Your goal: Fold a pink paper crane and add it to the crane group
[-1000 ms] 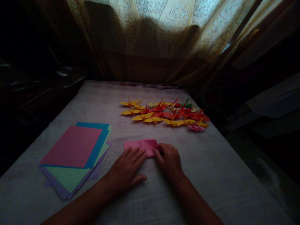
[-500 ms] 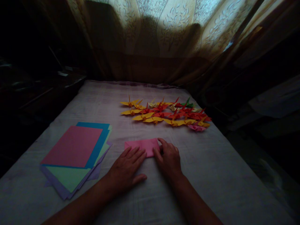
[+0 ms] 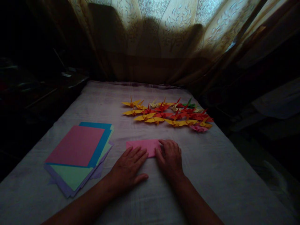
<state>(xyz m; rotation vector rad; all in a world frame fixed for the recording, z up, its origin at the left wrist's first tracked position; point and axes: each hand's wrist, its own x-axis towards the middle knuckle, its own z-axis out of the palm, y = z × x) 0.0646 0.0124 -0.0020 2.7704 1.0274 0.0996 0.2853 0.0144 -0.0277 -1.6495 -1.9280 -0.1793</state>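
Observation:
A sheet of pink origami paper [image 3: 151,147], folded into a narrow rectangle, lies flat on the cloth in front of me. My left hand [image 3: 128,164] rests palm down over its lower left part, fingers stretched out and thumb spread to the side. At the right end of the paper, my right hand [image 3: 170,156] has its thumb and curled fingers closed on the edge. That end is partly hidden under the fingers.
Several folded paper cranes [image 3: 161,115] in yellow, red, white, green and pink stand in rows at the back right. To the left lies a stack of coloured paper sheets [image 3: 76,145], pink on top. A patterned curtain [image 3: 175,25] hangs behind the cloth-covered surface [image 3: 100,103].
My right index finger has curled in from the paper's upper right corner. My left hand stays flat on the paper. The whole view has shifted slightly.

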